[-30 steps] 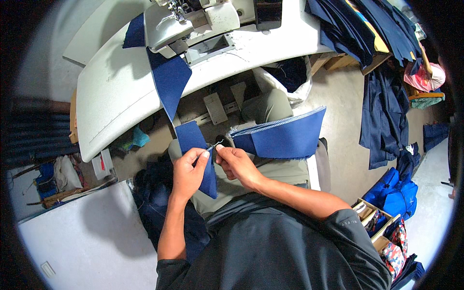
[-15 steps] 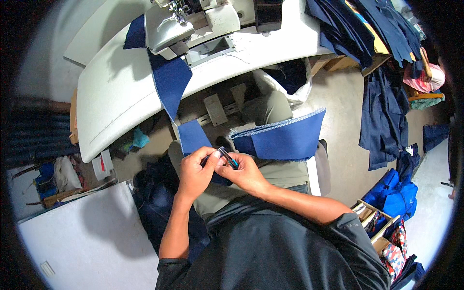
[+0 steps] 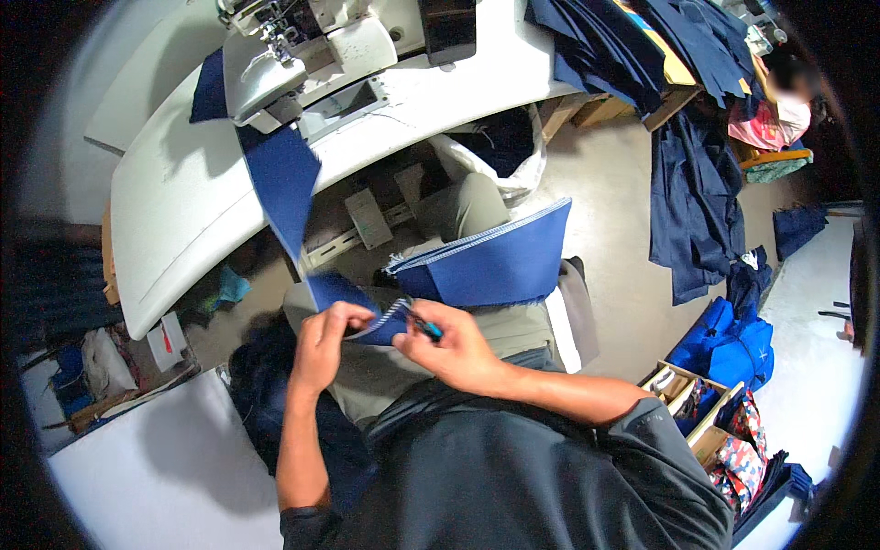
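My left hand (image 3: 323, 344) grips the edge of a blue fabric strip (image 3: 337, 289) showing white stitching, its fingers curled over it above my lap. My right hand (image 3: 446, 353) holds a small black and teal tool, apparently thread snips (image 3: 426, 327), at that stitched edge. The blue strip continues up to a white and metal sewing machine (image 3: 353, 50), hanging over the table's front edge (image 3: 160, 261). Just beyond my right hand, a folded blue fabric piece (image 3: 495, 261) with white overlocked edges rests on my leg.
Dark navy cloth piles (image 3: 596, 50) lie at the upper right; more hangs below (image 3: 692, 211). A seated person (image 3: 768, 119) in pink and white is at far right. A white sack (image 3: 527, 165) stands under the table, wooden compartments (image 3: 683, 390) at lower right, white boards (image 3: 128, 458) at lower left.
My hands have moved apart slightly, the left going leftward. The teal tool appeared in my right hand, and the strip's stitched edge has been turned up between them. The whole view has shifted.
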Tool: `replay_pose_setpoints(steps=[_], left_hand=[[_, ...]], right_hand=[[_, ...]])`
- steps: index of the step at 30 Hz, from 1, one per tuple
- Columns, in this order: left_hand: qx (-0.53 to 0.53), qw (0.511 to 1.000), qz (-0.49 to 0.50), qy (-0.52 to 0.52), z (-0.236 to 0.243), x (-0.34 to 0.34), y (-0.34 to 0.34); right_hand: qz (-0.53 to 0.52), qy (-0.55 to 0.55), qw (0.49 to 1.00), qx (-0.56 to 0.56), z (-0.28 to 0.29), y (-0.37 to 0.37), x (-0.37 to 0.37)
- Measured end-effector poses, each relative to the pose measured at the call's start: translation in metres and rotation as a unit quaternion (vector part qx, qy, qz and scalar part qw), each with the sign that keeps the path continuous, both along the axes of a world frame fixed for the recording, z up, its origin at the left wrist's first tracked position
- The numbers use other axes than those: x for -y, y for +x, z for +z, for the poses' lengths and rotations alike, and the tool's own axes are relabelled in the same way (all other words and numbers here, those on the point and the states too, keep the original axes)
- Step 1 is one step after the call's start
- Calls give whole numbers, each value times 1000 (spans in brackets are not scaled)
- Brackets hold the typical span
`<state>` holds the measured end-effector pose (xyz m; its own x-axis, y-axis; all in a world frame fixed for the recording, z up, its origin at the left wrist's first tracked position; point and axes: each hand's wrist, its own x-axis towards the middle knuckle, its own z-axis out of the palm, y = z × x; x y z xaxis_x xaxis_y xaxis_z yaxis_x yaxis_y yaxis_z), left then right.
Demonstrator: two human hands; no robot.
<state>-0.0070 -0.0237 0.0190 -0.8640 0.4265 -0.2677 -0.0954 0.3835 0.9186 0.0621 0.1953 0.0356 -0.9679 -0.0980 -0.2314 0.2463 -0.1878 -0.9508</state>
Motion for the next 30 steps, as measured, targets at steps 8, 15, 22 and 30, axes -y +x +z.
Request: replay_pose_setpoints(steps=[8,15,22,30], left_hand=[[-72,996,-4,-46,1,28,-2],[-101,986,75,-110,-20,-8,-19],[-126,981,62,-131,-12,-18,-18],[-112,983,73,-129,4,-20,-7]], right_hand=[[-363,59,929,32,7,2,-147],[-356,171,916,68,-37,-5,-178],[-398,252,882,31,-68,-10,-174],[-289,-23,957,-6,-73,28,-104]])
